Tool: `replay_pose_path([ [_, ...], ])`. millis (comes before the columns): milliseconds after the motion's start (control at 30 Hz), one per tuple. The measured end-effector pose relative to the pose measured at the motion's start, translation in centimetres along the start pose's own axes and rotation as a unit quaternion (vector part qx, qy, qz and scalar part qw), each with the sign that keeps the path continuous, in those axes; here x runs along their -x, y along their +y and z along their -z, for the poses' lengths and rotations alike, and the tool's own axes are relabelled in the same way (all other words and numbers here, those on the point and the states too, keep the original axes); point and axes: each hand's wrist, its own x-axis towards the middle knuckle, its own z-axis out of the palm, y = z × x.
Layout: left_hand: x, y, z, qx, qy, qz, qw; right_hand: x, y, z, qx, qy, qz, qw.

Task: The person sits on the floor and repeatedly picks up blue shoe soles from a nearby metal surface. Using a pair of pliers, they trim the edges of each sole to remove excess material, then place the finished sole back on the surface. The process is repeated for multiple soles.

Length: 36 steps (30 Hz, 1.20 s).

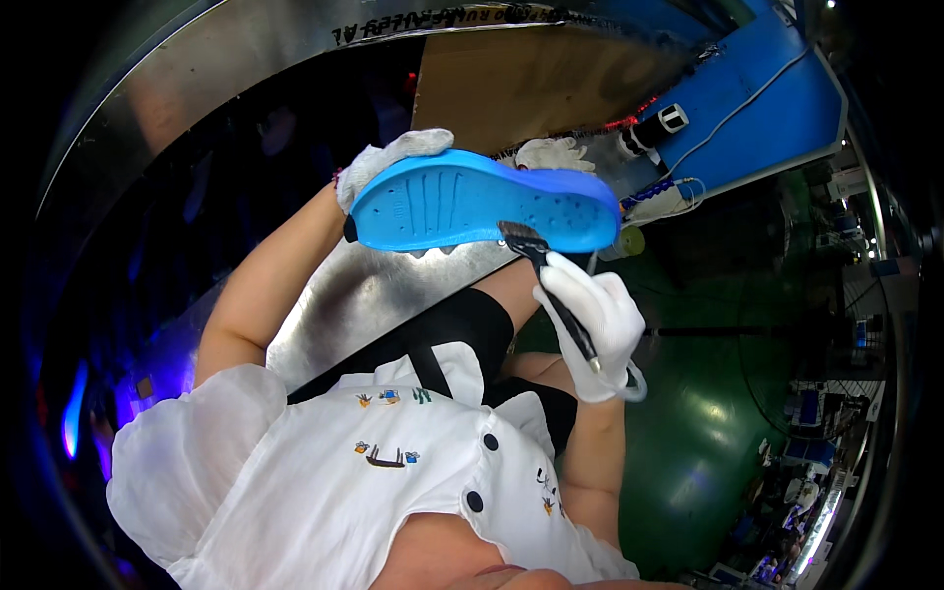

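Note:
My left hand, in a white knit glove, grips one end of a bright blue shoe sole and holds it up flat, grooved face toward me. My right hand, also in a white glove, is closed around the black handle of a small brush. The brush's dark bristles touch the lower edge of the sole, near its middle. Another white glove shows just behind the sole's far edge; I cannot tell whether it lies loose or is worn.
A shiny metal tabletop lies under the sole. A brown board stands behind it. To the right is a blue bench with a white cable and a black-and-white cylindrical tool. Green floor lies at lower right.

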Motion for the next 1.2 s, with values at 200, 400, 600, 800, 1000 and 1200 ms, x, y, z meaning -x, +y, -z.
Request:
replay_pose_path([
  [200,-1.7,-7.0,-2.8,0.254,-0.113,-0.089,0.956,-1.2,-2.8,-2.6,-0.268,0.027,-0.143,0.952],
  [400,1.0,-6.0,-6.1,0.343,-0.127,-0.149,0.919,0.2,-3.5,-4.6,-0.155,0.06,0.066,0.984],
  [600,8.7,2.5,-3.1,0.22,-0.197,-0.324,0.899,1.5,-3.1,-2.4,-0.415,0.207,-0.088,0.881],
  [800,14.0,9.3,-0.7,0.222,-0.283,-0.493,0.792,1.0,-4.1,-4.9,-0.438,0.142,-0.108,0.881],
  [1000,21.9,6.4,2.3,-0.094,0.179,-0.678,0.707,1.6,-2.7,-5.8,-0.472,0.124,-0.167,0.857],
  [1200,41.2,11.8,14.7,-0.587,0.764,-0.221,0.153,0.6,-4.3,-7.0,-0.437,0.088,-0.172,0.878],
])
